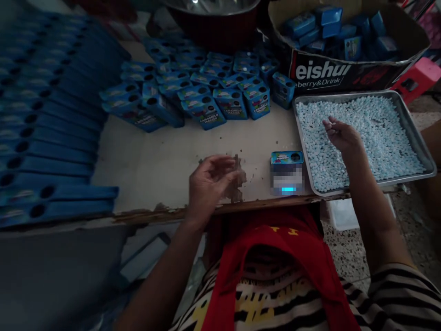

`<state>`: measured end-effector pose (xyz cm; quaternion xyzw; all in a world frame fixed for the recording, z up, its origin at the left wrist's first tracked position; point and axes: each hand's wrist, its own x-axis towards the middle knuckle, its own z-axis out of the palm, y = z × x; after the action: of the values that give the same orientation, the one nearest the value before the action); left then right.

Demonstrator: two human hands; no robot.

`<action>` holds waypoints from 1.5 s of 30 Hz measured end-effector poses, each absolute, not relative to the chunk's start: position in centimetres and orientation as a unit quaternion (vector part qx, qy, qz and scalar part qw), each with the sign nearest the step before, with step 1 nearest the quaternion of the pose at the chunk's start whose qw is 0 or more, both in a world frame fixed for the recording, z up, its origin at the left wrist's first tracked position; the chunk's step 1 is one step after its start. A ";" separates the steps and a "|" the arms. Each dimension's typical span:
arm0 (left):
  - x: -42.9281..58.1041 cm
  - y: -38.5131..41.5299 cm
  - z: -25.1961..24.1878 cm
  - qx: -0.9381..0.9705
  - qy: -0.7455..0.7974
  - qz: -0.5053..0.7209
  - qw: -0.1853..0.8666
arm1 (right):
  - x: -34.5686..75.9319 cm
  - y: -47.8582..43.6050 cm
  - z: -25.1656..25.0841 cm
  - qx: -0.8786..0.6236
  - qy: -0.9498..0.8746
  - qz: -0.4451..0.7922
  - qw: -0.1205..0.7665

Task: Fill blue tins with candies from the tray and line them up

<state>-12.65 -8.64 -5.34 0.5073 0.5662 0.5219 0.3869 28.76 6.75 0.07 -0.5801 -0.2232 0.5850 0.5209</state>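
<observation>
My right hand (339, 134) hovers over a metal tray (418, 140) full of small pale blue candies (375, 133), its fingers curled together in a pinch; what they hold is too small to name. My left hand (210, 181) rests above the near edge of the worn white table (172, 161), palm up and fingers loosely curled, with nothing visible in it. One small blue candy box (286, 158) stands upright between the two hands, just left of the tray, its open top facing up.
Several blue candy boxes (206, 87) crowd the back of the table. Flat folded blue boxes (44, 138) are stacked at the left. A cardboard carton (344, 73) at the back right holds more blue boxes. A dark bowl (215, 18) stands at the back.
</observation>
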 end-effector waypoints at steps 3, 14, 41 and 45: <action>-15.3 -9.2 -5.9 0.476 0.584 0.559 0.345 | 29.0 6.3 0.5 -0.600 -0.267 0.563 0.502; -15.1 -8.7 -5.7 0.504 0.589 0.574 0.262 | 28.2 0.2 5.6 -0.580 -0.278 0.645 0.413; -5.3 -6.9 -6.6 0.647 0.483 0.452 0.379 | 27.6 -3.4 5.4 -0.588 -0.430 0.550 0.408; -2.2 -6.1 -4.2 0.734 0.431 0.433 0.297 | 28.8 -3.5 3.9 -0.643 -0.630 0.308 0.307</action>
<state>-2.16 -6.10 -4.19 0.7336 0.4312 0.4333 0.2969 28.82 -3.48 3.93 -0.6431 -0.6301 0.3085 0.3072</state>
